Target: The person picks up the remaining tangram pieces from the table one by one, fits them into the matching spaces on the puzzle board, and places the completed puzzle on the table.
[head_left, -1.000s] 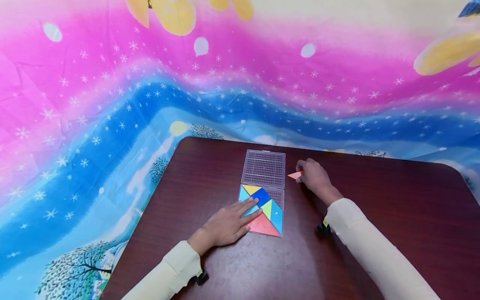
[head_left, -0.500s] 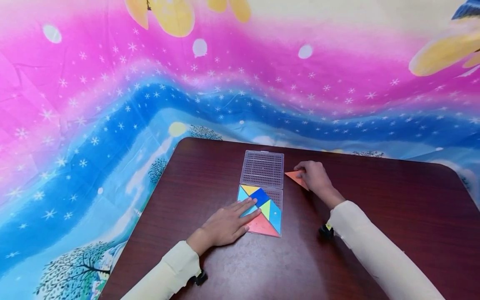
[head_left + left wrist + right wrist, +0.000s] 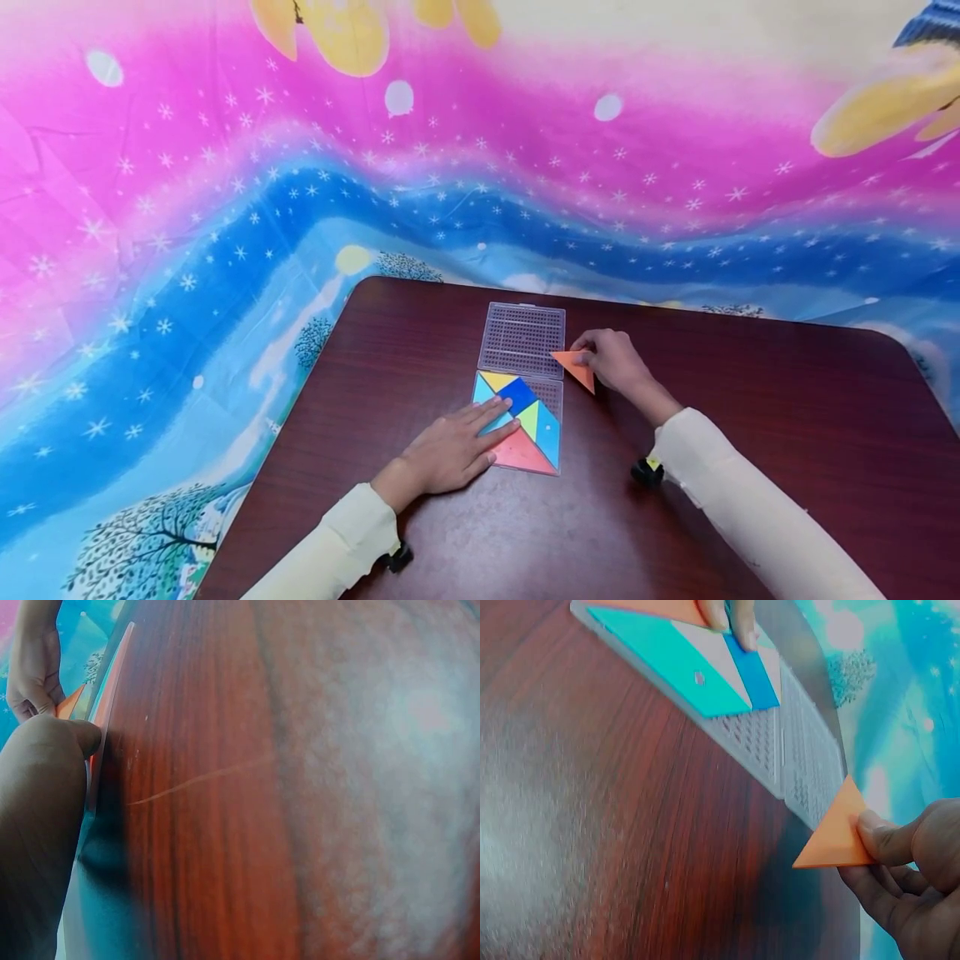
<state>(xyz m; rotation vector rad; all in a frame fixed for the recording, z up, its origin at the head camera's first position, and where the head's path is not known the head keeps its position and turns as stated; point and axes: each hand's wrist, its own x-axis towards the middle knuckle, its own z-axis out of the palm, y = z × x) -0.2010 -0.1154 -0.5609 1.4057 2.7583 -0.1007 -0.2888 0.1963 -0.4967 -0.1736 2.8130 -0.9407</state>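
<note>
My right hand (image 3: 611,358) pinches an orange triangular tangram piece (image 3: 576,369) between thumb and fingers. The piece overlaps the right edge of the case's far half in the head view; in the right wrist view the orange triangle (image 3: 836,832) is tilted up above the table. My left hand (image 3: 453,450) rests with extended fingers on the pieces in the near half of the clear plastic case. There lie a blue square (image 3: 517,395), a yellow triangle (image 3: 495,380), a yellow-green triangle (image 3: 528,419), a light-blue parallelogram (image 3: 550,433) and a large red-orange triangle (image 3: 525,456). The bare grid (image 3: 551,394) shows at its far right corner.
The case's far half (image 3: 522,337) lies flat and unfolded, its grid showing. Everything sits on a dark reddish-brown table (image 3: 750,417) with rounded far corners. A colourful printed cloth (image 3: 480,158) hangs behind the far edge.
My right hand has moved left and slightly toward me, bringing the orange triangle to the case's edge and turning more of its face into view. The left hand stays in place.
</note>
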